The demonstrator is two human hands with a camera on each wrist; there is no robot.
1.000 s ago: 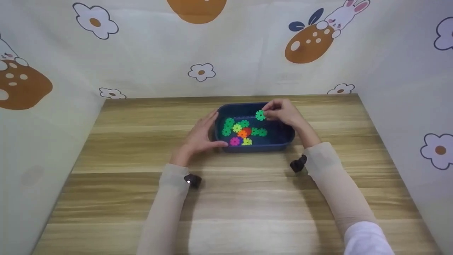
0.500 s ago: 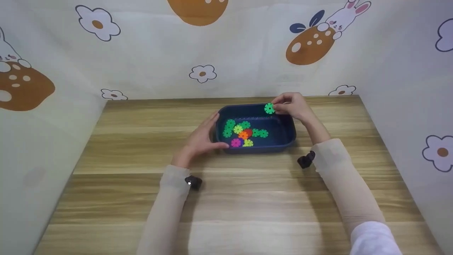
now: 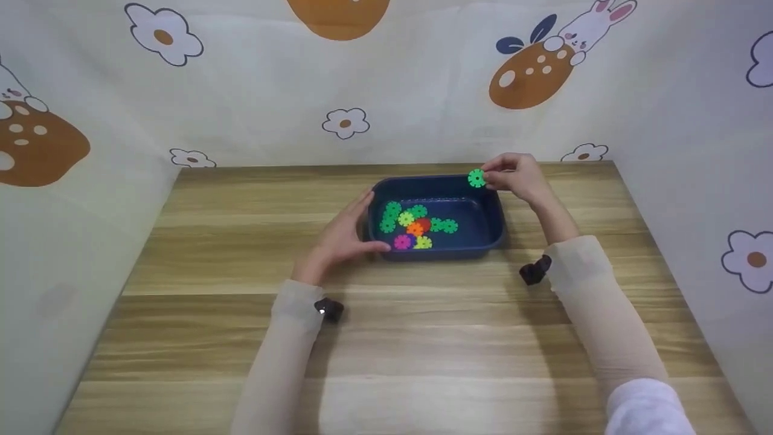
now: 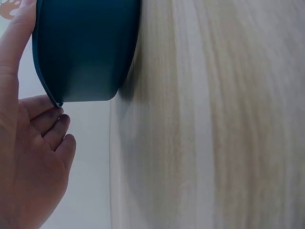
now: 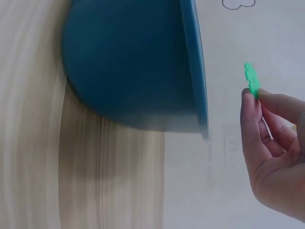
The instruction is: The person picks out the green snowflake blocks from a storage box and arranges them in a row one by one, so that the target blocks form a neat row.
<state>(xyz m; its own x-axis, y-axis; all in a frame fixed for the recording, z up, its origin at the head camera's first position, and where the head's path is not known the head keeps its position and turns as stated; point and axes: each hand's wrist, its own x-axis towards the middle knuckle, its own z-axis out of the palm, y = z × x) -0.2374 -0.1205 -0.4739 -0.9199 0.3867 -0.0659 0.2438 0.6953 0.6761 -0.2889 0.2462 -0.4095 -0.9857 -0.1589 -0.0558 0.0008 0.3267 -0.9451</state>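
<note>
Over the last second the right hand [image 3: 520,176] has carried a green notched disc [image 3: 476,178] from over the inside of the dark blue tray [image 3: 438,254] to its corner between one and two o'clock. Thumb and fingers pinch the disc above the rim, so it is parted from the other notched discs [image 3: 406,219], bunched toward nine o'clock inside. The left hand [image 3: 338,234], thumb and fingers spread, has stayed against the tray's nine o'clock end, seemingly steadying it.

The left hand [image 4: 35,157] touches the dark teal bin [image 4: 86,52], its thumb along the rim and a fingertip at the corner. The bin sits on the wooden table [image 4: 200,124], before a pale wall [image 4: 90,167].
</note>
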